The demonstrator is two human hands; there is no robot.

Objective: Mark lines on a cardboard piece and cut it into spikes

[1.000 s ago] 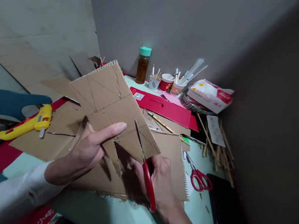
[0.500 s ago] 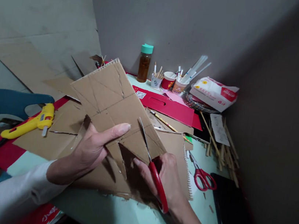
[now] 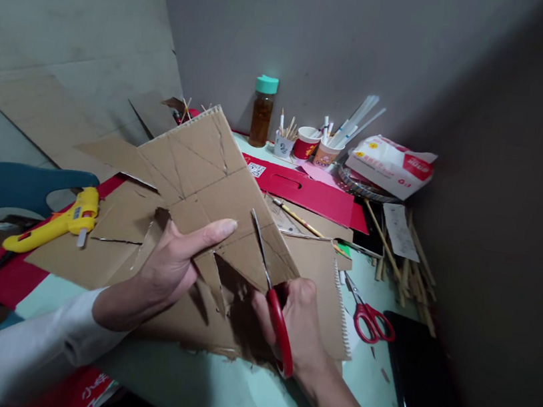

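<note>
My left hand (image 3: 175,257) grips a piece of cardboard (image 3: 207,188) by its lower left side, thumb on top and fingers underneath. Dark pencil lines cross the cardboard, and a pointed notch is cut into its lower edge. Red-handled scissors (image 3: 279,329) are in my right hand (image 3: 299,315), at the cardboard's lower right corner. One blade lies over the upper face along a drawn line; the other blade is hidden below. Beneath both hands a larger cardboard sheet (image 3: 167,330) rests on the table.
A yellow glue gun (image 3: 64,221) lies at the left. Second red-handled scissors (image 3: 369,321) and a black flat object (image 3: 420,386) are at the right. Behind stand a bottle (image 3: 262,115), paper cups (image 3: 306,144) of sticks and straws, a tissue pack (image 3: 391,163) and wooden sticks (image 3: 411,270).
The scissors' handle has swung slightly left and up with my right hand, the blade staying at the cardboard's right part. My left hand keeps its hold on the cardboard.
</note>
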